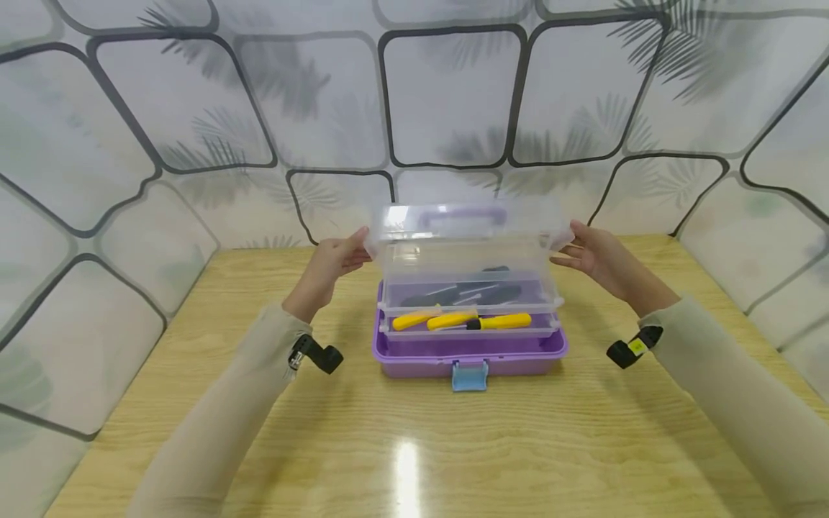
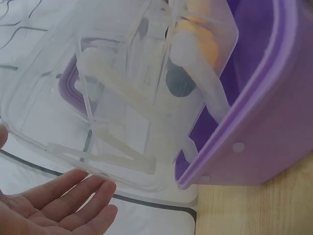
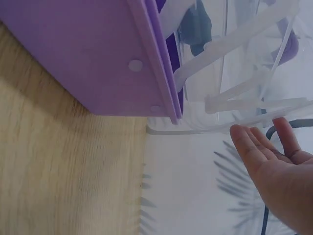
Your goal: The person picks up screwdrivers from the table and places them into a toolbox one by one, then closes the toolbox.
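Observation:
A purple toolbox with a clear lid stands on the table, its lid raised and leaning back. Clear tiers inside hold yellow-handled tools and dark-handled ones, partly hidden by the plastic. At the lid's left side my left hand touches the edge; the left wrist view shows its fingers extended against the lid. My right hand is at the lid's right side, its fingers fairly straight and touching the edge. White hinge arms link the tiers.
The toolbox rests on a light wooden table. A light blue latch hangs at its front. Behind the table stands a patterned backdrop with dark outlines and leaf shapes. A purple handle is on the lid.

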A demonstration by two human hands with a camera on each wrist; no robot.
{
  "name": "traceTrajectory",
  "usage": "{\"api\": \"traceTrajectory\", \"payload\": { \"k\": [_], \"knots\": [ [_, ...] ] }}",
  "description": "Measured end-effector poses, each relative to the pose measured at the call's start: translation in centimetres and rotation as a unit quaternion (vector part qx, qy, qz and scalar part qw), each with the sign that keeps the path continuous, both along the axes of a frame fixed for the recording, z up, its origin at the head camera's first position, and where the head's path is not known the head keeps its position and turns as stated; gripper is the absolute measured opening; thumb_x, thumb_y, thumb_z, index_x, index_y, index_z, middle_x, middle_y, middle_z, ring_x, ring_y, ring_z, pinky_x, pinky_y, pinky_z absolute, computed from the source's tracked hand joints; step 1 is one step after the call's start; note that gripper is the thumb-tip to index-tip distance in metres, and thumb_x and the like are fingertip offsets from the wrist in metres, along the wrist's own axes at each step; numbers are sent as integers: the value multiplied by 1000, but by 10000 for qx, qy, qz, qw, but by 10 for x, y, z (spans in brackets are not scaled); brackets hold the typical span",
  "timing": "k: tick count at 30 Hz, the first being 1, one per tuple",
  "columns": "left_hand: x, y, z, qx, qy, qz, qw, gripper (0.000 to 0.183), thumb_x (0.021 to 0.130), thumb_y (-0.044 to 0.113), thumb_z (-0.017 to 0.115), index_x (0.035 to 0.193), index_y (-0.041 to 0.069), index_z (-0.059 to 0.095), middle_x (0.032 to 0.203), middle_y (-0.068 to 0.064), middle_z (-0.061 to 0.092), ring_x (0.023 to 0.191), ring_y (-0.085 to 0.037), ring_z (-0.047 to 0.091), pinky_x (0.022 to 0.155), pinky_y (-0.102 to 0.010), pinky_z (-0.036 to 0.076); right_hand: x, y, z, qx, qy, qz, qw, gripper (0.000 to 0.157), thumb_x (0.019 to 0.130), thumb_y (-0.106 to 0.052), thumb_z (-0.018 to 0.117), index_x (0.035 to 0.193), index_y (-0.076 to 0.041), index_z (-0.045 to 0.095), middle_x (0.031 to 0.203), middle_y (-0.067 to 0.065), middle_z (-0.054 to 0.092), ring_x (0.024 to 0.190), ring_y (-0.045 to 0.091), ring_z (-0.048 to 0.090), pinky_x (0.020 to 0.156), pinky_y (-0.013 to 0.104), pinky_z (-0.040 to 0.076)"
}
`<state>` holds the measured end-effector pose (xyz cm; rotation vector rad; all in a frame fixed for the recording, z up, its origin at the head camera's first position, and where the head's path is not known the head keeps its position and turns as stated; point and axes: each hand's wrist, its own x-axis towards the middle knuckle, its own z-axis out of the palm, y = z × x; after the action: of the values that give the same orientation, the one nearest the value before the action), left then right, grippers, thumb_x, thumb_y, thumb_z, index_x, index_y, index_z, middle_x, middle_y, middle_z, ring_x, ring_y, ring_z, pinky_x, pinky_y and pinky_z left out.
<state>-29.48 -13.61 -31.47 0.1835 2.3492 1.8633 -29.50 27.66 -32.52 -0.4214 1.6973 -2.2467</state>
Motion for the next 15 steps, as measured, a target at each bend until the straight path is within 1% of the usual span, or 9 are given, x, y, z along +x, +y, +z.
{"api": "traceTrajectory", "payload": {
  "k": [2,4,6,8,10,12,14,15],
  "knots": [
    [5,1,-1,-185,137,9,9997,56,97,37,47,115,-16,56,130,-28,53,123,-37,52,109,-37,38,7,-2,-1,53,119,-72,9999,19,100,-16,41,86,-11,53,92,-3,56,96,10,63,89,26,53],
    [10,0,-3,-398,220,23,9990,55,95,38,50,115,-13,58,133,-24,53,124,-35,51,111,-39,36,14,-4,-4,114,288,-148,9994,16,99,-15,43,88,-12,53,89,-4,51,93,8,63,90,24,52],
    [14,-1,-6,-578,281,-28,9979,54,94,39,51,119,-9,58,137,-19,51,126,-35,49,112,-44,33,19,-4,-7,209,458,-225,9985,10,99,-14,44,93,-11,52,90,-3,46,89,6,58,91,23,51],
    [18,-2,-9,-694,299,-109,9971,54,94,39,52,125,-5,56,140,-18,49,129,-35,45,114,-49,28,25,-4,-11,511,619,-373,9961,7,99,-14,44,100,-11,50,95,-4,45,91,5,54,91,19,50],
    [22,-5,-12,-722,284,-198,9968,53,94,37,54,129,-3,54,139,-18,49,131,-35,43,114,-52,25,30,-2,-15,961,728,-504,9914,9,99,-15,45,107,-12,49,101,-5,46,96,3,50,90,15,47],
    [25,-7,-16,-625,276,-294,9972,49,93,31,56,129,-2,53,136,-20,52,131,-34,43,114,-51,26,35,1,-19,1415,810,-549,9851,17,98,-14,46,115,-15,45,111,-8,46,104,-1,47,90,12,43],
    [28,-9,-20,-481,269,-388,9977,46,92,26,60,129,-2,54,133,-20,55,129,-32,46,113,-48,30,39,3,-22,1694,896,-523,9801,24,98,-13,48,121,-17,43,118,-11,46,110,-6,46,90,9,41],
    [29,-10,-22,-415,259,-412,9980,45,91,23,61,128,-1,55,131,-20,56,128,-31,48,112,-47,33,41,5,-23,1711,930,-485,9796,28,97,-11,50,123,-17,43,122,-12,46,112,-8,47,91,8,41]
  ]
}}
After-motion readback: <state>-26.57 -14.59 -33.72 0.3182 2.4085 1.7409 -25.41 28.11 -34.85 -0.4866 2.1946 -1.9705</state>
